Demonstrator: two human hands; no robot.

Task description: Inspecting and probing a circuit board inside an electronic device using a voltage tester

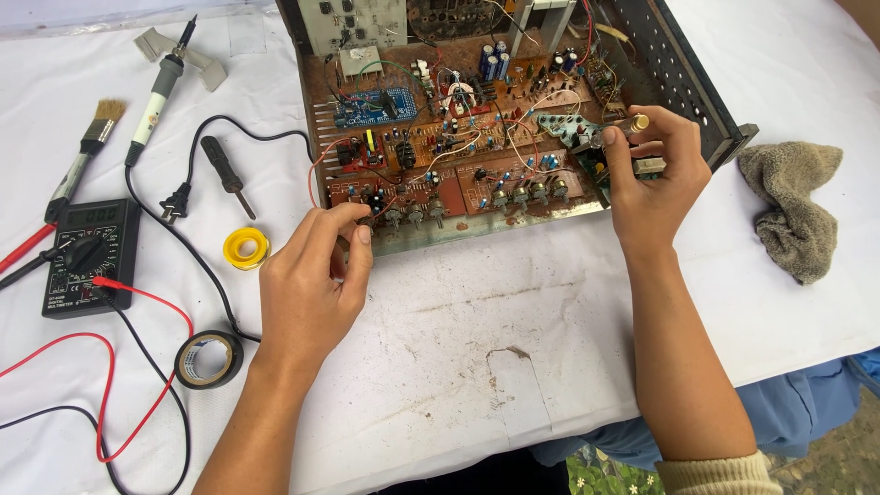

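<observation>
Now the left hand (312, 275) pinches a knob shaft at the front edge of the open chassis (477, 137) on the table (513, 321); the right hand (651, 174) grips a brass-tipped control (634, 122) at its right end. Best steady both, turning gently.

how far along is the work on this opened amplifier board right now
Done: chassis open, brown board exposed, multimeter and soldering iron laid out. In hand: left hand at the front-edge knobs, right hand pinching a brass-tipped part. Left: iron and screwdriver lie untouched.
</observation>
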